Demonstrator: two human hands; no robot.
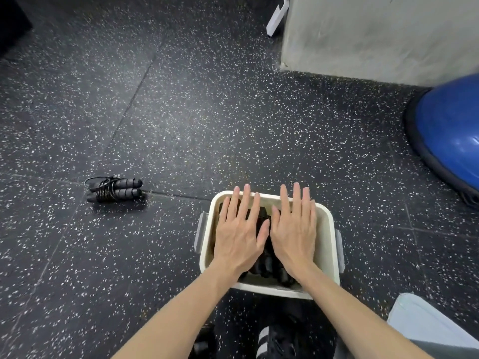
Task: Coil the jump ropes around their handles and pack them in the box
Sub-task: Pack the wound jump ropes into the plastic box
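At lower centre of the frame, a cream plastic box (327, 244) with grey side latches sits on the black speckled rubber floor (181, 112). Inside it, dark coiled jump ropes (267, 263), foam handles showing between and below the palms; count cannot be told. Left hand (238, 237) flat, palm down, fingers straight and slightly spread over the left half of the box, fingertips reaching the far rim. Right hand (294, 234) the same over the right half, fingers straight, thumb angled toward the left hand's thumb. Neither hand grips anything; whether the palms press the ropes or hover just above them cannot be told. At middle left of the frame, well apart from the box, one more coiled jump rope (114, 189) lies on the floor, cord wrapped round its two black handles laid side by side. Right edge: a blue balance dome (451, 130). Upper right: a pale grey wall base (375, 37). Bottom centre: a black shoe with white stripes (272, 340). Lower right corner: a pale lid-like panel (425, 322).
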